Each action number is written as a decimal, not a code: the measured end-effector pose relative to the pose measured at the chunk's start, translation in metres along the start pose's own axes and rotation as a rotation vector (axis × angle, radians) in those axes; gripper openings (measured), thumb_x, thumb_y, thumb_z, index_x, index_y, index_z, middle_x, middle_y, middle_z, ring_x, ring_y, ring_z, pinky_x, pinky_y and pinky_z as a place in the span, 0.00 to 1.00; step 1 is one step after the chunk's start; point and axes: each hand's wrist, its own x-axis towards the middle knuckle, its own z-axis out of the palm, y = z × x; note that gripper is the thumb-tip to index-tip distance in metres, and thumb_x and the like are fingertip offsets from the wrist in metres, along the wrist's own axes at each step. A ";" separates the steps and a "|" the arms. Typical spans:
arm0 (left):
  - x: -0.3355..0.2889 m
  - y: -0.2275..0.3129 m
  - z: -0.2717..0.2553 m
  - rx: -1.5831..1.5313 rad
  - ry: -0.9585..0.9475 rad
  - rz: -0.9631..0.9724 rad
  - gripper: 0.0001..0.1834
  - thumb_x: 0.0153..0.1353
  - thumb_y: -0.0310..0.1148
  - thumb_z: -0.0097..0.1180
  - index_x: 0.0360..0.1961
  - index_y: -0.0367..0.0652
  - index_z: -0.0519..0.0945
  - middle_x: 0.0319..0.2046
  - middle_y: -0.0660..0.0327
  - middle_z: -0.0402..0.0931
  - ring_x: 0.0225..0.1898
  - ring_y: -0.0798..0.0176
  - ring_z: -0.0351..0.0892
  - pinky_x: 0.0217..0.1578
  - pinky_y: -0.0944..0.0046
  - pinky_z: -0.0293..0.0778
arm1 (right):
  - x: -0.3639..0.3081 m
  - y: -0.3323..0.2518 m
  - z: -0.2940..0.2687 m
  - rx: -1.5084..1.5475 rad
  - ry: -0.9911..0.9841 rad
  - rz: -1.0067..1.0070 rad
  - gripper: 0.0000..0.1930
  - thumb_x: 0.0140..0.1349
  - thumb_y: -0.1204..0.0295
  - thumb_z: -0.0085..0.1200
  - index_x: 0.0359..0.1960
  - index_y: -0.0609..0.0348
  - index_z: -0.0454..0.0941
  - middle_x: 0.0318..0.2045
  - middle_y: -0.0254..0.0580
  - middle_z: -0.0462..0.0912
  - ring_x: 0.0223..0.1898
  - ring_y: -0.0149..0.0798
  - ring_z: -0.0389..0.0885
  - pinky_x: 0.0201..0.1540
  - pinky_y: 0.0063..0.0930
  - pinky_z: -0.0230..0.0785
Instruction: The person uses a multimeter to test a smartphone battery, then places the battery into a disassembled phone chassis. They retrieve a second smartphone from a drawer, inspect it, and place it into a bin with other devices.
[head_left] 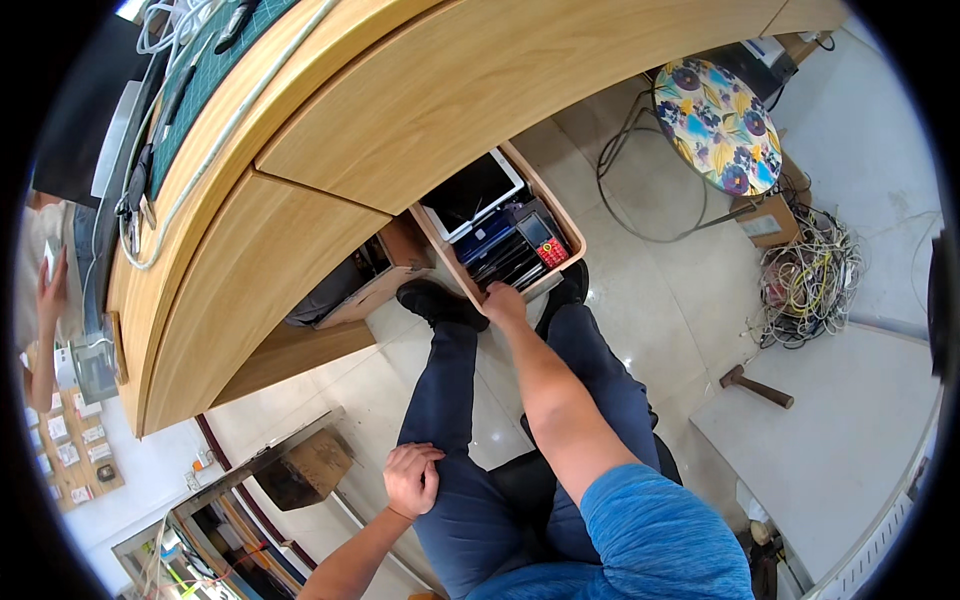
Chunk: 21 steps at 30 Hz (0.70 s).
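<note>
My right hand is closed on the front edge of a pulled-out wooden drawer, near its left corner. Inside the drawer lie a white-framed tablet with a dark screen, a red keypad phone and several dark flat devices stacked on edge. Lower down, my left hand rests on my left thigh, holding nothing, its fingers laid over the trouser cloth.
The curved wooden desk overhangs the drawer. A flowered round stool stands right of it, near a tangle of cables. A hammer lies on a white board. Another person's arm shows at far left.
</note>
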 end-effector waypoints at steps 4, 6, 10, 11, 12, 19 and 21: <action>0.000 -0.005 0.001 -0.025 -0.006 0.026 0.08 0.56 0.24 0.50 0.30 0.41 0.83 0.34 0.57 0.85 0.42 0.50 0.83 0.48 0.52 0.74 | -0.016 -0.024 0.014 -0.334 0.031 -0.112 0.14 0.64 0.70 0.50 0.48 0.58 0.82 0.49 0.47 0.83 0.52 0.48 0.81 0.51 0.39 0.77; 0.001 -0.007 -0.002 -0.028 -0.012 0.026 0.08 0.56 0.24 0.50 0.30 0.41 0.83 0.34 0.57 0.85 0.42 0.50 0.84 0.48 0.52 0.74 | -0.017 -0.026 0.015 -0.318 0.057 -0.086 0.14 0.64 0.70 0.50 0.47 0.58 0.82 0.47 0.47 0.84 0.51 0.48 0.81 0.50 0.38 0.77; -0.002 -0.009 -0.003 -0.024 -0.001 0.040 0.08 0.52 0.23 0.52 0.29 0.42 0.83 0.34 0.58 0.85 0.41 0.52 0.84 0.49 0.53 0.75 | -0.010 -0.014 0.008 -0.256 0.039 -0.100 0.13 0.63 0.69 0.51 0.46 0.57 0.83 0.47 0.48 0.84 0.51 0.49 0.82 0.50 0.39 0.77; -0.002 -0.009 -0.002 -0.029 0.000 0.040 0.08 0.52 0.23 0.52 0.29 0.42 0.83 0.34 0.58 0.85 0.41 0.52 0.84 0.49 0.53 0.75 | -0.009 -0.011 0.005 -0.243 0.028 -0.102 0.13 0.63 0.69 0.52 0.46 0.57 0.83 0.47 0.49 0.84 0.51 0.49 0.82 0.50 0.39 0.77; -0.001 -0.010 -0.002 -0.034 0.002 0.040 0.08 0.52 0.23 0.52 0.29 0.42 0.83 0.34 0.58 0.85 0.41 0.52 0.84 0.49 0.53 0.75 | -0.008 -0.010 0.004 -0.217 0.018 -0.069 0.13 0.62 0.70 0.48 0.44 0.58 0.82 0.45 0.50 0.85 0.49 0.48 0.84 0.51 0.40 0.76; -0.003 -0.012 -0.001 -0.048 0.001 0.040 0.09 0.52 0.23 0.51 0.30 0.41 0.83 0.35 0.57 0.85 0.42 0.51 0.84 0.49 0.52 0.75 | -0.014 -0.018 -0.004 -0.191 0.039 -0.067 0.13 0.62 0.70 0.48 0.44 0.57 0.81 0.44 0.50 0.85 0.47 0.50 0.84 0.48 0.42 0.78; 0.000 -0.011 -0.003 -0.061 -0.016 0.046 0.09 0.53 0.23 0.49 0.30 0.41 0.83 0.35 0.56 0.85 0.42 0.50 0.84 0.49 0.52 0.74 | -0.008 -0.018 -0.011 -0.197 0.077 -0.071 0.13 0.63 0.70 0.47 0.44 0.56 0.81 0.44 0.49 0.85 0.46 0.50 0.85 0.48 0.43 0.78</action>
